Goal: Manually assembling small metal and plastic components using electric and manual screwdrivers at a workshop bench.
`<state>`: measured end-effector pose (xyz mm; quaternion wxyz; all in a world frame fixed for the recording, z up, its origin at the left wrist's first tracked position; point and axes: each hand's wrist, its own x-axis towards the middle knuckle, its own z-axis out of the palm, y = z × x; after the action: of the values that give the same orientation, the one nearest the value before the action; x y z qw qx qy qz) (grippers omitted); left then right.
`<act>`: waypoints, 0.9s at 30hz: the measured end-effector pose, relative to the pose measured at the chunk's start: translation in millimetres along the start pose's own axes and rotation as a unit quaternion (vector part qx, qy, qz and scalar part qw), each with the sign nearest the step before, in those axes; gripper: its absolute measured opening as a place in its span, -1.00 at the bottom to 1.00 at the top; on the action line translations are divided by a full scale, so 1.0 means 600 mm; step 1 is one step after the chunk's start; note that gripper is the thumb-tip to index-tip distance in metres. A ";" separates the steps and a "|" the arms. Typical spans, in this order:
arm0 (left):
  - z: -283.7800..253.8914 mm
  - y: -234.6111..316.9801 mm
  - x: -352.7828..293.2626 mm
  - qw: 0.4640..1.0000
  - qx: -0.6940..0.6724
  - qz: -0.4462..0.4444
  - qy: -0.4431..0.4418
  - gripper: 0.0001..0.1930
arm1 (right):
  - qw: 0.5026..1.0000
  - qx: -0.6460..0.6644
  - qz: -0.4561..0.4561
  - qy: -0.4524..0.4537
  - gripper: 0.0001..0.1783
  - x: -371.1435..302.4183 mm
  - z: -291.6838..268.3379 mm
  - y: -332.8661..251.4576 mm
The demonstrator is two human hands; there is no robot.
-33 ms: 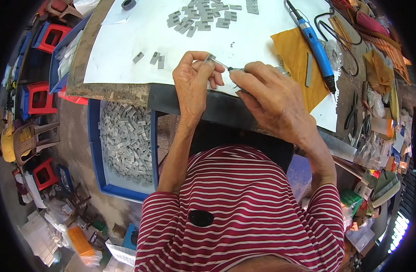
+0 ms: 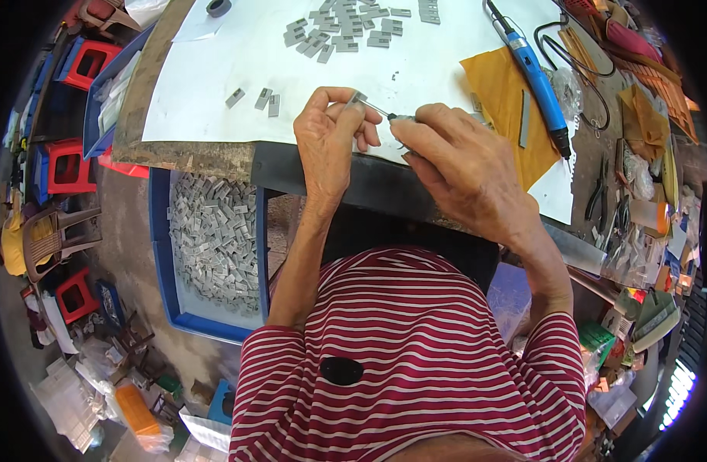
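Observation:
My left hand (image 2: 328, 138) is raised over the near edge of the white sheet, its thumb and forefinger pinching a small grey rectangular piece (image 2: 358, 98). My right hand (image 2: 469, 165) grips a thin tool with a slim metal shaft (image 2: 377, 108) and a dark collar. The shaft's tip meets the piece at my left fingertips; most of the tool's handle is hidden by my right fingers. Left of my hands, a few similar grey pieces (image 2: 273, 105) lie on the white sheet (image 2: 192, 108). Many more are spread in a cluster (image 2: 346, 27) farther back.
A blue pen-shaped power tool (image 2: 538, 81) rests across brown paper (image 2: 496, 73) to the right, near a flat grey strip (image 2: 524, 119). Pliers (image 2: 598, 192) lie beyond. Below the table's left side, a blue bin (image 2: 162, 254) holds heaped grey pieces. A tape roll (image 2: 218, 8) sits far left.

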<state>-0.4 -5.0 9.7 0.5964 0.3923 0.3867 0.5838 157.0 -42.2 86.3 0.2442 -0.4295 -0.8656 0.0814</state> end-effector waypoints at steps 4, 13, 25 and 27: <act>0.000 0.000 0.001 1.000 0.000 -0.005 -0.001 -0.91 | 0.997 -0.064 -0.039 -0.014 -0.68 0.007 -0.001 0.004; 0.005 -0.002 -0.001 1.000 0.022 -0.010 0.015 -0.92 | 0.999 0.002 -0.031 0.010 -0.77 0.011 0.007 0.010; 0.007 -0.007 -0.004 0.994 0.105 0.028 0.032 -0.95 | 0.762 0.527 0.375 0.024 -0.68 0.007 0.012 0.019; 0.008 -0.009 -0.006 0.988 0.142 0.040 0.052 -0.95 | 0.698 0.603 0.385 0.027 -0.63 0.006 0.017 0.028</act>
<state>6.2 -8.5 6.5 0.4894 0.4572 0.4803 0.5663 161.9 -28.3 72.7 0.4214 -0.4880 -0.3834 0.6612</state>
